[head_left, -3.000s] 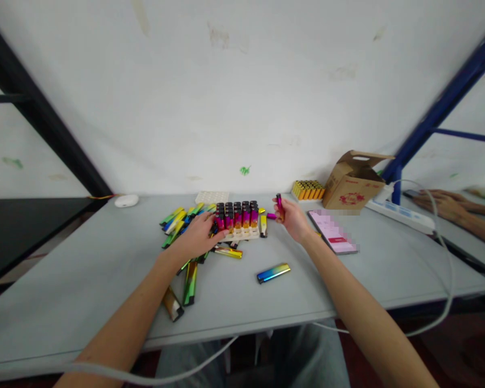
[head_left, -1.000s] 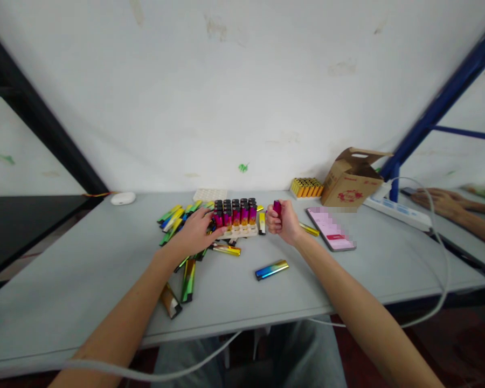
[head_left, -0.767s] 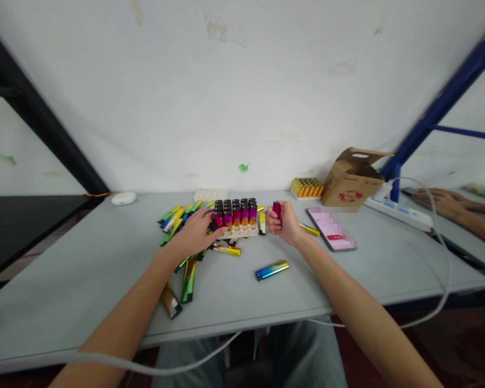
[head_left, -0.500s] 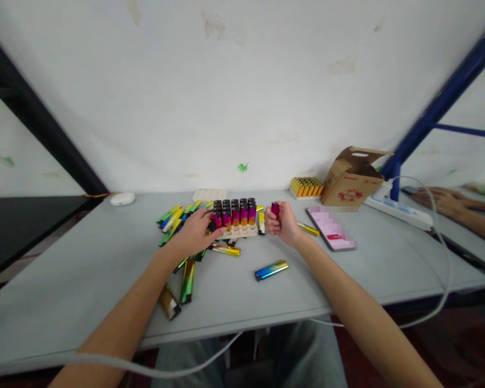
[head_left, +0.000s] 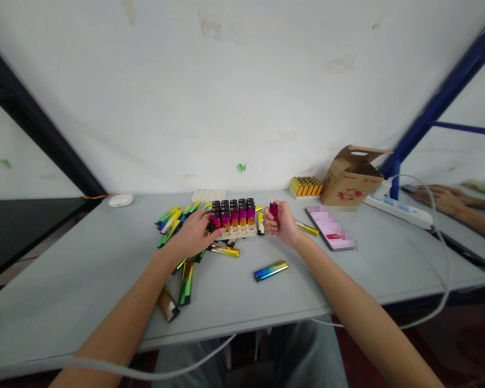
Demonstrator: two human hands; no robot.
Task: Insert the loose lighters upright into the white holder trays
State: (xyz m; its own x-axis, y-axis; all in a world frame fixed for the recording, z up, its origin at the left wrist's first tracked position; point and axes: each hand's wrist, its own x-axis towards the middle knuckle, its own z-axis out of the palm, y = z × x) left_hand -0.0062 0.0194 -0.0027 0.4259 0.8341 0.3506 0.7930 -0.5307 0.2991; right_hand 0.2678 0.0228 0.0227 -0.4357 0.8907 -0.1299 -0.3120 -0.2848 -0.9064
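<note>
Fingers of R hand (head_left: pixel 283 222) clasp purple lighter (head_left: pixel 274 209), L hand (head_left: pixel 194 234) spread at part-filled tray (head_left: pixel 242 234) w/ front holes unfilled.

Right hand (head_left: pixel 283 223) grips a purple lighter (head_left: pixel 274 209); left hand (head_left: pixel 193 233) seemingly touches the rack (head_left: pixel 239 233).

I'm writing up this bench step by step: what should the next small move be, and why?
Probably bring the right hand leftward to the white tray. It grips a purple lighter just right of that tray, similar standing lighters fill the rows behind, the near row looks unfilled, and the left hand is at the tray's left end.
</note>
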